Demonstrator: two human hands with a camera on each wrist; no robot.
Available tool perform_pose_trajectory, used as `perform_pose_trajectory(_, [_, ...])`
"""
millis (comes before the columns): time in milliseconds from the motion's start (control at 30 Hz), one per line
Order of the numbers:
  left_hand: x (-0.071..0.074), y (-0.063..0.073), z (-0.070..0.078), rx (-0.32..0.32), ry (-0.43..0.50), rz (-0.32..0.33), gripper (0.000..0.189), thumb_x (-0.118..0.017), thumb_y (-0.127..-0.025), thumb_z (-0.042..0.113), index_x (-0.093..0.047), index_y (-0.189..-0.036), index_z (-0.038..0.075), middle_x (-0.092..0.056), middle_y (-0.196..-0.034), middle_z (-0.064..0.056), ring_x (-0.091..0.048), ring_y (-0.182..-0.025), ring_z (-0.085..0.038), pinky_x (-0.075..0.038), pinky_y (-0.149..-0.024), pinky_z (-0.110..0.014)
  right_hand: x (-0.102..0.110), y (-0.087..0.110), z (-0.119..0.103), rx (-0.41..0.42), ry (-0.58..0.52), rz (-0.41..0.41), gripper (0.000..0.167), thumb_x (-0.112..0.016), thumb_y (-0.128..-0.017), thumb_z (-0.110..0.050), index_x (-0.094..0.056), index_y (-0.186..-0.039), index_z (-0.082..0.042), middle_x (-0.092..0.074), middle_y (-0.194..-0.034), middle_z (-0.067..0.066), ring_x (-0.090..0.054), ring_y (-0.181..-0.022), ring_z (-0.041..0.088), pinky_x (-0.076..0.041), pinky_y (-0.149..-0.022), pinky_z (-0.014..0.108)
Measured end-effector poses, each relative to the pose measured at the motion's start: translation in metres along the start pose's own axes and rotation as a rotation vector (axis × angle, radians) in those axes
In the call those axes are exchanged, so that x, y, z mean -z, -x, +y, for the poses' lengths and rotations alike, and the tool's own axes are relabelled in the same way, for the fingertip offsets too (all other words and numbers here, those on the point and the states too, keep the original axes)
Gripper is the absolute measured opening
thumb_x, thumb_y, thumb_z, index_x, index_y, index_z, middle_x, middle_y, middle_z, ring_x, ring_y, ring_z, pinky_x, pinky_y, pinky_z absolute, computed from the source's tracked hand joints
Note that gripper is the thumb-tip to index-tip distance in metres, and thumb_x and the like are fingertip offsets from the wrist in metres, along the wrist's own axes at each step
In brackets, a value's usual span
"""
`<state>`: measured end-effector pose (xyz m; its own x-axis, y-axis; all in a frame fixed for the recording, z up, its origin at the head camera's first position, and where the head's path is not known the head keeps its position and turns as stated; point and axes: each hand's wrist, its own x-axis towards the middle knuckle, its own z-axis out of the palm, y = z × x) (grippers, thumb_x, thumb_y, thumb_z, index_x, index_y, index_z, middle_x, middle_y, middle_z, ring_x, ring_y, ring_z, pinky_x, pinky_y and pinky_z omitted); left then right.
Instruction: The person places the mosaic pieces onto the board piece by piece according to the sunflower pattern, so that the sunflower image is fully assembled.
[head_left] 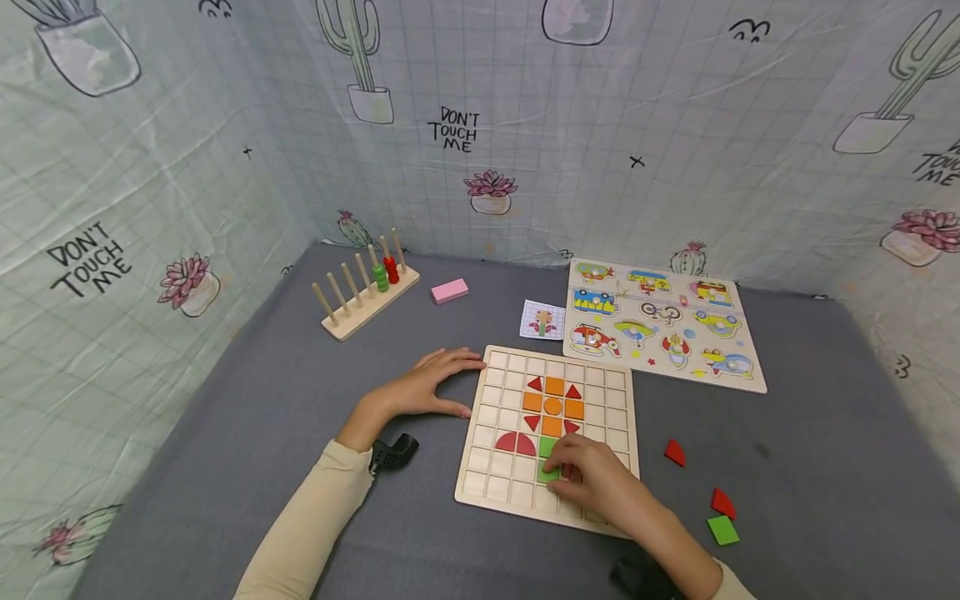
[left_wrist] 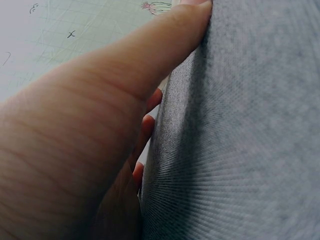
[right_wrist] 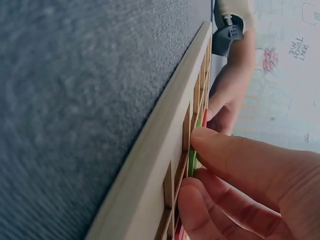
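Note:
My right hand [head_left: 596, 479] is over the lower middle of a wooden grid board [head_left: 480, 482], pinching a green square tile [head_left: 547, 473] with thumb and fingertips. In the right wrist view that green tile [right_wrist: 193, 159] sits low among the grid's ridges. Another green square [head_left: 547, 447] lies just above it, and two dark-pink quarter-circle tiles [head_left: 507, 442] are to its left. Orange squares around an orange circle [head_left: 552, 406], with red triangles [head_left: 572, 392] at the corners, fill cells farther up. My left hand [head_left: 420, 387] rests at the board's left edge, fingers extended and thumb spread.
Two red quarter-circle pieces [head_left: 675, 452] and a loose green square [head_left: 723, 530] lie right of the board. Behind it are a pattern card [head_left: 542, 320] and a vehicle puzzle board [head_left: 664, 318]. A peg stand [head_left: 371, 304] with green and red beads and a pink block [head_left: 449, 291] are at back left.

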<state>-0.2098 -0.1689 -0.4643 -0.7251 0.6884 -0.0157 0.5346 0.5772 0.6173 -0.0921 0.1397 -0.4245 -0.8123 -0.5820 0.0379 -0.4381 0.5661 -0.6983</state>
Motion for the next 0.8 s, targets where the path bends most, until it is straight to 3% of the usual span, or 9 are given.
perform_pose_trajectory(300, [0.002, 0.001, 0.004, -0.003, 0.004, 0.001, 0.075, -0.079, -0.083, 0.035, -0.044, -0.147, 0.015, -0.038, -0.153, -0.01, -0.022, -0.147, -0.031, -0.008, -0.119, -0.053, 0.004, 0.002, 0.0, 0.013, 0.048, -0.024, 0.012, -0.077, -0.08, -0.001, -0.072, -0.09, -0.006, -0.056, -0.083, -0.005, -0.046, -0.067, 0.004, -0.043, -0.058, 0.018])
perform_pose_trajectory(800, [0.001, 0.001, 0.001, -0.008, 0.009, -0.002, 0.075, -0.078, -0.083, 0.036, -0.044, -0.147, 0.017, -0.038, -0.154, -0.009, -0.02, -0.148, -0.03, -0.008, -0.12, -0.053, 0.018, 0.023, 0.016, 0.03, 0.026, 0.068, 0.015, -0.071, -0.083, 0.002, -0.071, -0.086, -0.013, -0.062, -0.091, -0.002, -0.051, -0.074, 0.006, -0.048, -0.062, 0.021])
